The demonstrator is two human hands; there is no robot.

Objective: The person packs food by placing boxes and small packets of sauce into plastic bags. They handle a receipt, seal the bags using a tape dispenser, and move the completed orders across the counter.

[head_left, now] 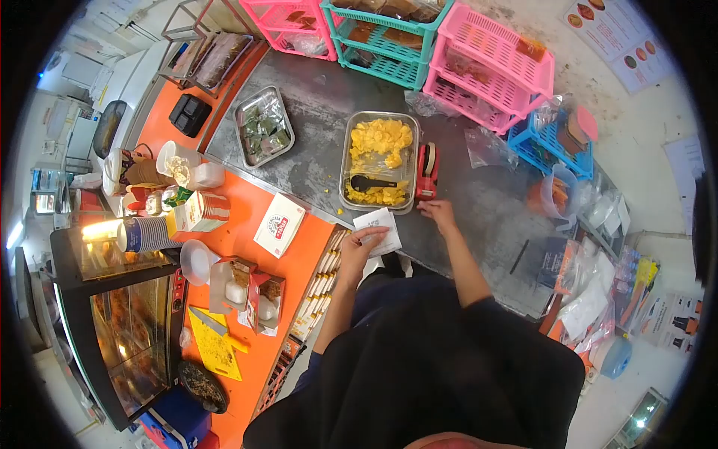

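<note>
My left hand [365, 241] is closed on a small white printed paper [379, 227] at the counter's near edge. Just right of it, my right hand [437, 212] is held with bent fingers below a red tape dispenser [427, 170]; whether its fingertips touch anything is too small to tell. Beyond both hands stands a metal tray [346, 197] of yellow food pieces [381, 142], with a black scoop [372, 182] lying in it. A second metal tray [290, 149] with green-wrapped pieces stands farther left.
Pink racks [479, 56], a teal rack [381, 71] and a blue basket [550, 146] line the back. On the left orange counter are a white box [280, 224], paper cups [146, 234], a yellow cutting board [213, 348] with a knife [209, 322], and a glass display case [131, 337].
</note>
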